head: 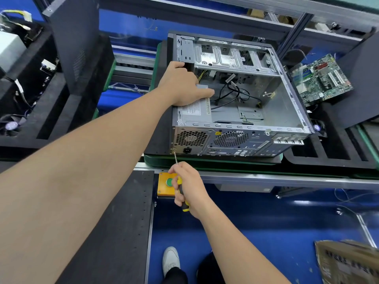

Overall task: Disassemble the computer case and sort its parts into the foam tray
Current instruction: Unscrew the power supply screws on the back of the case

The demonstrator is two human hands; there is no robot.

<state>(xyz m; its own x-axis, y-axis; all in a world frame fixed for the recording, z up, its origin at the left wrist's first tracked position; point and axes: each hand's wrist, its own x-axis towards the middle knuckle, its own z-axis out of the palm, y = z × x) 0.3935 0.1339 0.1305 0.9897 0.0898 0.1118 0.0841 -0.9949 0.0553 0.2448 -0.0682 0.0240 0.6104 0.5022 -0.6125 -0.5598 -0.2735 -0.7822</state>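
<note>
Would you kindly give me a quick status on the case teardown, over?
Left hand gripping power supply in case. Right hand holding screwdriver, tip on rear screw. Loose cables inside.

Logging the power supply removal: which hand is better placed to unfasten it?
Right: the right hand grips the screwdriver, tip at the computer case rear; left hand holds the power supply.

The bare left arm (92,150) reaches from the lower left up and to the right, nearly straight. Its left hand (182,86) lies palm down on the case (231,140), fingers curled over the far edge and thumb stretched out to the right. The right forearm (235,242) comes up from the bottom right, and the right hand (189,187) grips a screwdriver (185,207), fingers wrapped round the handle, wrist bent and tip aimed up and left.
</note>
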